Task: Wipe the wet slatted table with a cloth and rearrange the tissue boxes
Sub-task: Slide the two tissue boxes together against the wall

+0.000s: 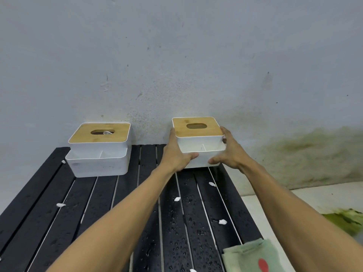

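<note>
Clasping the right box (196,142), white, bamboo lid (181,125), oval slot, left hand (175,154), right hand (228,152), fingers (172,137) along sides, thumbs on front.

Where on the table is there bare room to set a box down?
Free: slats in front of the left tissue box, bar scraps; a narrow gap between it and the right tissue box. Crowded: the cloth fills the near-right corner.

The left hand (177,154) and right hand (228,152) are gripping a white plastic tissue box with a bamboo lid (198,142) at the far end of the wet black slatted bench (94,203). A matching box (98,163) is sitting left of it; a folded green cloth (247,256) is lying at the near right corner.
</note>
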Available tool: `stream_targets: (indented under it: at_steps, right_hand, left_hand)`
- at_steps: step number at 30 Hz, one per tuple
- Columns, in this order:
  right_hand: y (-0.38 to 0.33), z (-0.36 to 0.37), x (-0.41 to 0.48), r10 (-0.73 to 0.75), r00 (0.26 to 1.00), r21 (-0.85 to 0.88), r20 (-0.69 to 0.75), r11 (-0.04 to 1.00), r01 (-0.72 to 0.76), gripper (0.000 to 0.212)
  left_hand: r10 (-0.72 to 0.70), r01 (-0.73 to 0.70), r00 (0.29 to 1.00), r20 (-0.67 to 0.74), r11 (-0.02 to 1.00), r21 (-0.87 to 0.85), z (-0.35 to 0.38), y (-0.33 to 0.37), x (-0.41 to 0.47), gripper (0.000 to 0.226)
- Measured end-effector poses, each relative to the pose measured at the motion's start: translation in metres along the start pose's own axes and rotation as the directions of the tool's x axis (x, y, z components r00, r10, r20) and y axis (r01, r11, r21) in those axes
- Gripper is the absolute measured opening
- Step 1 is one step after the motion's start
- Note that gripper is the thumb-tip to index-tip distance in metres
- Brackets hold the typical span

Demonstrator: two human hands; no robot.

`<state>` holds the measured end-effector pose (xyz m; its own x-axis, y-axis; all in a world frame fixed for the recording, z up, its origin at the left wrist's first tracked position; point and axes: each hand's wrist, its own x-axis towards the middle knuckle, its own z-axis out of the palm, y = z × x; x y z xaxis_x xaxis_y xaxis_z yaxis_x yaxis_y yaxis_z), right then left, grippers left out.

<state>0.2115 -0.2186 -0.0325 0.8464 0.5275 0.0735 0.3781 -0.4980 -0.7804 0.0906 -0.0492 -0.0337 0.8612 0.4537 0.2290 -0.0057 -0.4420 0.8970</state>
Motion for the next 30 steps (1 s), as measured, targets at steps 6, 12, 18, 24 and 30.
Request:
stream_targets:
  at_steps: [6,12,18,24,30]
  right_hand:
    - [0.019,-0.001,0.004,0.051,0.998,0.015,0.047,0.999,-0.052,0.128]
    - [0.027,-0.002,0.008,0.081,0.995,0.03,0.06,0.996,-0.083,0.135]
    - [0.032,-0.003,0.011,0.098,0.993,0.056,0.062,0.993,-0.101,0.129]
    - [0.034,-0.002,0.013,0.094,0.993,0.079,0.074,0.992,-0.1,0.125]
    - [0.032,0.0,0.011,0.101,0.992,0.089,0.074,0.99,-0.108,0.13]
  left_hand:
    - [-0.061,0.061,0.998,0.025,0.998,-0.009,0.015,-0.01,0.005,0.088]
    - [-0.085,0.086,0.995,0.045,0.996,-0.019,0.019,-0.017,0.01,0.092]
    - [-0.088,0.089,0.994,0.061,0.996,-0.001,0.023,-0.018,0.014,0.093]
    - [-0.085,0.085,0.995,0.058,0.996,0.002,0.024,-0.02,0.016,0.093]
    - [-0.067,0.068,0.996,0.052,0.998,-0.01,0.024,-0.019,0.015,0.09]
